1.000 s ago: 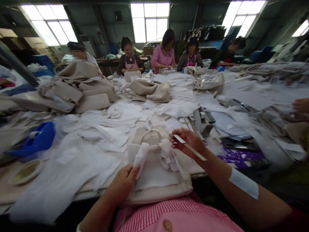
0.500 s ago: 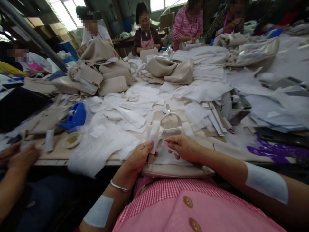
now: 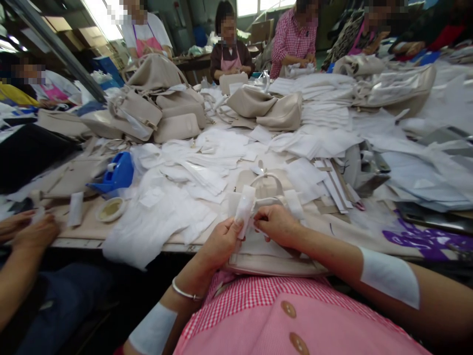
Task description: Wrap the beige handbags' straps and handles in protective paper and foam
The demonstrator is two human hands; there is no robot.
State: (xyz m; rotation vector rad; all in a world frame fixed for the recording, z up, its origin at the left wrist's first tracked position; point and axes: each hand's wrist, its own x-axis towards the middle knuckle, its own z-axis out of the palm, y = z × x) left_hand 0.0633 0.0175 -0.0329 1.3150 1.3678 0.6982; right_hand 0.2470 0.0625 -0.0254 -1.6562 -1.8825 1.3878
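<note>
A beige handbag [image 3: 277, 265] lies at the table edge against my apron, its curved handle [image 3: 272, 178] pointing away from me. My left hand [image 3: 220, 246] pinches a white wrapping strip [image 3: 246, 203] that stands up over the bag's left side. Whatever the strip covers is hidden. Close beside it, my right hand [image 3: 278, 226] has its fingers pressed together near the strip's right edge; what is between them cannot be made out. Another white piece [image 3: 294, 202] lies on the bag's right side.
White sheets [image 3: 173, 197] spread to the left, near a blue tape dispenser [image 3: 117, 172] and a tape roll [image 3: 111, 209]. Beige bags [image 3: 177, 125] are heaped farther back. A metal dispenser [image 3: 365, 167] stands right. A co-worker's hands [image 3: 35, 229] are at the left edge.
My left thumb and fingers still grip the strip, which now stands more upright. My right fingers have curled in closer to it, and the white flap they held is no longer visible.
</note>
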